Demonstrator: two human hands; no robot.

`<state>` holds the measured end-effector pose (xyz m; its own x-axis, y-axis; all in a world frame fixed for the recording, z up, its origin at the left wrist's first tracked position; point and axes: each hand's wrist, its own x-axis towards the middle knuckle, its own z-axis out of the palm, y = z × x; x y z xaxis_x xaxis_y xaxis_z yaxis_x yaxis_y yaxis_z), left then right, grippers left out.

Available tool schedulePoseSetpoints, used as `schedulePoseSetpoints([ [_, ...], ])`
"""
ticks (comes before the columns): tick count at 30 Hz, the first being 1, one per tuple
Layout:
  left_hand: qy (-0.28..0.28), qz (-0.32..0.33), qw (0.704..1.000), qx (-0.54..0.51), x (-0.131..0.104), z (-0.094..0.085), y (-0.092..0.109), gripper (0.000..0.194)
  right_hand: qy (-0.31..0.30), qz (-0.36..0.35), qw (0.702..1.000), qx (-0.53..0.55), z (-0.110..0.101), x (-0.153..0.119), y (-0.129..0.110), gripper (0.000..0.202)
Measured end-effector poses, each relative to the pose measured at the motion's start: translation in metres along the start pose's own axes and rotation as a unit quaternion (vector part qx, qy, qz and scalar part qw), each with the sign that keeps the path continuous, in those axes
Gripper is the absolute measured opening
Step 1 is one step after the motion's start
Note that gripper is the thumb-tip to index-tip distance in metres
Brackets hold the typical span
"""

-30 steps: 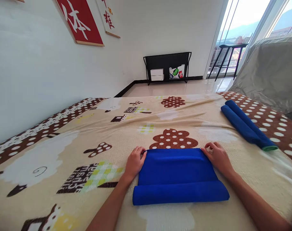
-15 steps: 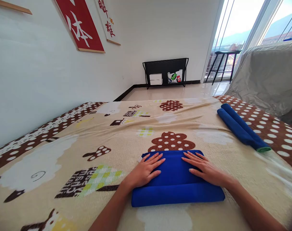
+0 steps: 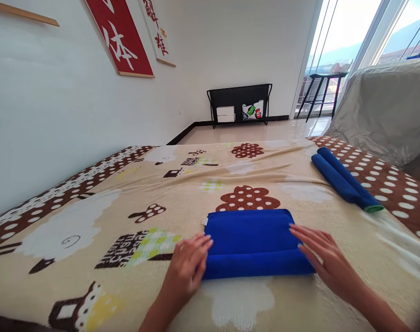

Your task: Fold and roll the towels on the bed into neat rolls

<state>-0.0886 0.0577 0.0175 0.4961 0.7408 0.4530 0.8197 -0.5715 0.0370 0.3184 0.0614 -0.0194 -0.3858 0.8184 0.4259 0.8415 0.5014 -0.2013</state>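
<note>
1. Royal-blue cloth: lies on the printed blanket, in the near part of the bed, right of center in the view; sits between both hands, with the longer sides running left to right.
2. Along the near side: a thicker band, either rolled or folded over; cannot tell which. At the far left corner: a small white label, sticking out past the edge.
3. Left hand: touches the left edge of the cloth with fingers close together and slightly bent, thumb lower and a little apart; grips nothing visibly.
4. Right hand: touches the right edge with fingers straight and side by side, thumb parted by a narrow gap; grips nothing visibly.
5. Just beyond the far edge: a brown dotted treetop print. To the left, well apart: a large white sheep print.
6. Rolled blue cloth: lies slantwise farther right, apart from the right hand, as two parallel rolls with green at the near end; reaches the brown polka-dot border.
7. Past the bed: a black rack against the wall, holding white boxes and a patterned bag. Farther right: a black stool by the window and a grey cover over something hidden.
8. On the left wall: a red scroll and a white scroll.
</note>
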Motion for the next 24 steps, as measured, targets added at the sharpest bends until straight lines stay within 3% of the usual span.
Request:
schedulePoseSetpoints([
  [2, 0.000, 0.056, 0.998, 0.018, -0.014, -0.007, 0.025, 0.051, 0.019, -0.075, 0.996, -0.038, -0.001, -0.022, -0.020, 0.054],
  [5, -0.006, 0.062, 0.997, 0.036, -0.025, -0.001, 0.045, 0.059, 0.043, -0.110, 0.989, -0.088, 0.009, -0.042, -0.038, 0.054],
  [8, 0.011, 0.031, 0.999, 0.037, -0.026, 0.014, 0.046, 0.063, 0.052, -0.079, 0.991, -0.099, 0.022, -0.040, -0.044, 0.050],
  [12, 0.006, -0.014, 0.999, 0.052, -0.014, 0.026, 0.046, 0.053, 0.061, -0.027, 0.996, -0.067, 0.026, -0.012, -0.050, 0.036],
  [16, -0.038, -0.025, 0.995, 0.089, -0.003, 0.020, 0.049, 0.044, 0.007, 0.012, 0.999, -0.044, 0.011, 0.010, -0.056, 0.021],
  [20, -0.067, -0.028, 0.994, 0.081, -0.013, 0.010, 0.048, 0.037, -0.045, 0.024, 0.999, -0.010, 0.002, -0.001, -0.065, 0.018],
  [24, -0.088, -0.074, 0.989, 0.090, -0.022, 0.006, 0.053, 0.034, -0.019, 0.040, 0.997, -0.062, 0.009, -0.013, -0.079, 0.018],
])
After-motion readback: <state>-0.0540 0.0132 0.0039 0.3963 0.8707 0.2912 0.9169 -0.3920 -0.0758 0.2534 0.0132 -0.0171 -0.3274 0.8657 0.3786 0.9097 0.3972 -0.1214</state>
